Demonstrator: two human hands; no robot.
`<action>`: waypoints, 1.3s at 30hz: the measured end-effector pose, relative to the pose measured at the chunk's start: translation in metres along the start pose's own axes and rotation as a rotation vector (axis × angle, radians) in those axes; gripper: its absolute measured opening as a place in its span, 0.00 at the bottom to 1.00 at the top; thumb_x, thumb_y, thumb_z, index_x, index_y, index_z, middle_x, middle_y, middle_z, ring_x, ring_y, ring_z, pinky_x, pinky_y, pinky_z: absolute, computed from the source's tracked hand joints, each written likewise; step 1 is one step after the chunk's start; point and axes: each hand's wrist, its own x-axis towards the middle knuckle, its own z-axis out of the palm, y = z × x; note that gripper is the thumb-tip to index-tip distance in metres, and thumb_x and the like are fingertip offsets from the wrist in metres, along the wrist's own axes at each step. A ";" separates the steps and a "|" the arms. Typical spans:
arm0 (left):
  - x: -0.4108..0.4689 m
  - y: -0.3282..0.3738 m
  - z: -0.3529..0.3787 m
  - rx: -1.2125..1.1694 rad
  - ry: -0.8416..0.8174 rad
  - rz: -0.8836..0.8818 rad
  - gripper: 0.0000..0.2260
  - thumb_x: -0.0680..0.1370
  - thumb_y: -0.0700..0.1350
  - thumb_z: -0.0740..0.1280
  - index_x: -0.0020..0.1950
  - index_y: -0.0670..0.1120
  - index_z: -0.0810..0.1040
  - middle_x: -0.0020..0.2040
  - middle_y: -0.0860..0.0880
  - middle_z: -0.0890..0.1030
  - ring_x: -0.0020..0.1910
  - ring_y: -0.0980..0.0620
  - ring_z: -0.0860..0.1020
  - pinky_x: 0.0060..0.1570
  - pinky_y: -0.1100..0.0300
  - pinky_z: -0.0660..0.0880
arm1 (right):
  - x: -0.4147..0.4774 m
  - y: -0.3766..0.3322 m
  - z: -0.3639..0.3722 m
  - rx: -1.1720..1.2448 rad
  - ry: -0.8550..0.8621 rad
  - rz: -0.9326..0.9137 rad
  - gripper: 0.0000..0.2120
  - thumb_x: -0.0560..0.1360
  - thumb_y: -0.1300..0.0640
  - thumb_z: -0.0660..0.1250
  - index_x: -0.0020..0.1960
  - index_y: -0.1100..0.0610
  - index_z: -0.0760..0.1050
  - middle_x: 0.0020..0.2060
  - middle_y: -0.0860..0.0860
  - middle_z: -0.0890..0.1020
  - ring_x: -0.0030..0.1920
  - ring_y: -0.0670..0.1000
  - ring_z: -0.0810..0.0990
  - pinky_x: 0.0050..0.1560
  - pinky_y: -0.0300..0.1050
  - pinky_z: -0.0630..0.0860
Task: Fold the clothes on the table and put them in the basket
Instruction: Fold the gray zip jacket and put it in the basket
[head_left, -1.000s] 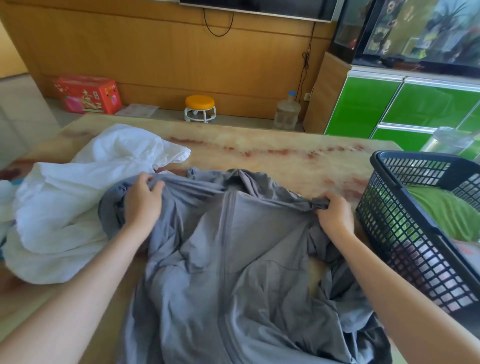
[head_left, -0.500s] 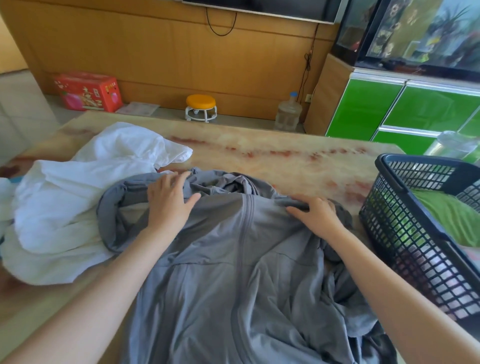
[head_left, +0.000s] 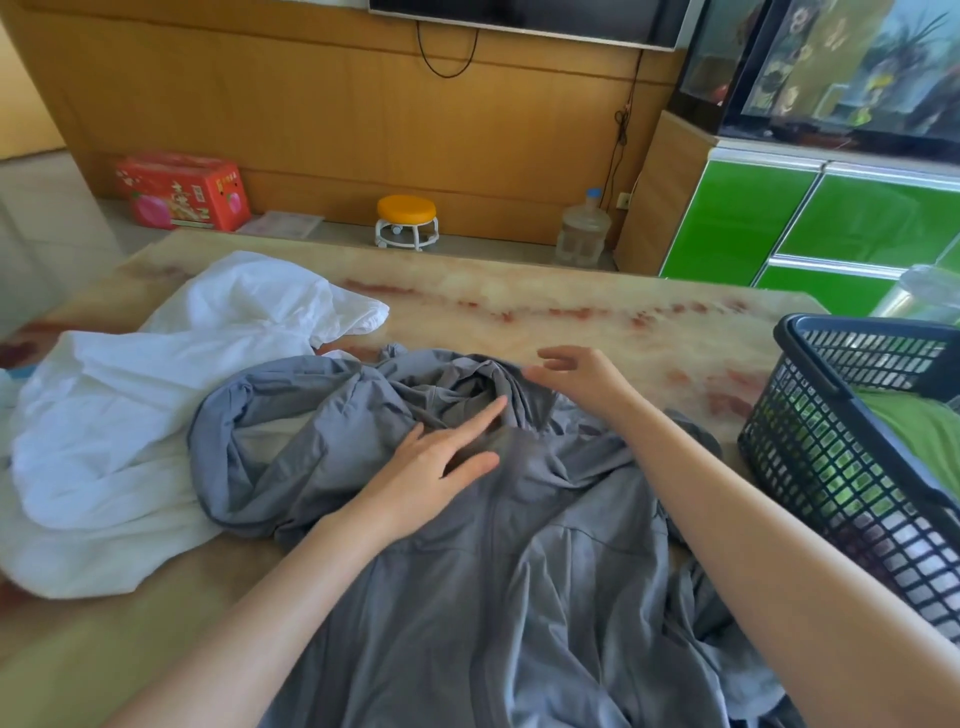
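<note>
- Head view: both hands have let go of the grey jacket's shoulders. The left hand lies flat on its chest, fingers straight; the right hand hovers, fingers relaxed, over the bunched hood.
- Jacket lies front-up at the table's near edge; folding not begun.
- White garment at the left edge touches a sleeve; basket at the right edge holds a green item.

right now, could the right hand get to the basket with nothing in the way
Probably yes: the right hand is open above the gray jacket, and only bare table lies between it and the basket.
</note>
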 end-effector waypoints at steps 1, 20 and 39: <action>-0.001 -0.002 0.001 0.040 -0.038 -0.003 0.22 0.79 0.62 0.52 0.72 0.71 0.53 0.69 0.62 0.68 0.67 0.68 0.60 0.74 0.56 0.47 | 0.011 -0.006 0.007 -0.002 -0.040 -0.004 0.31 0.72 0.43 0.71 0.70 0.55 0.70 0.65 0.54 0.75 0.63 0.53 0.75 0.56 0.43 0.72; 0.035 -0.018 -0.004 0.118 -0.033 -0.225 0.24 0.79 0.62 0.48 0.75 0.63 0.54 0.78 0.56 0.50 0.76 0.56 0.42 0.72 0.41 0.38 | 0.110 -0.050 -0.018 -0.105 0.078 0.093 0.37 0.70 0.58 0.73 0.73 0.60 0.59 0.72 0.59 0.63 0.65 0.59 0.71 0.62 0.54 0.73; 0.057 -0.018 0.022 0.312 -0.135 -0.041 0.20 0.83 0.53 0.50 0.75 0.63 0.52 0.78 0.56 0.44 0.74 0.57 0.33 0.71 0.43 0.32 | 0.059 0.082 -0.027 -0.453 0.114 0.275 0.37 0.65 0.37 0.74 0.67 0.53 0.67 0.62 0.55 0.76 0.66 0.60 0.68 0.61 0.52 0.65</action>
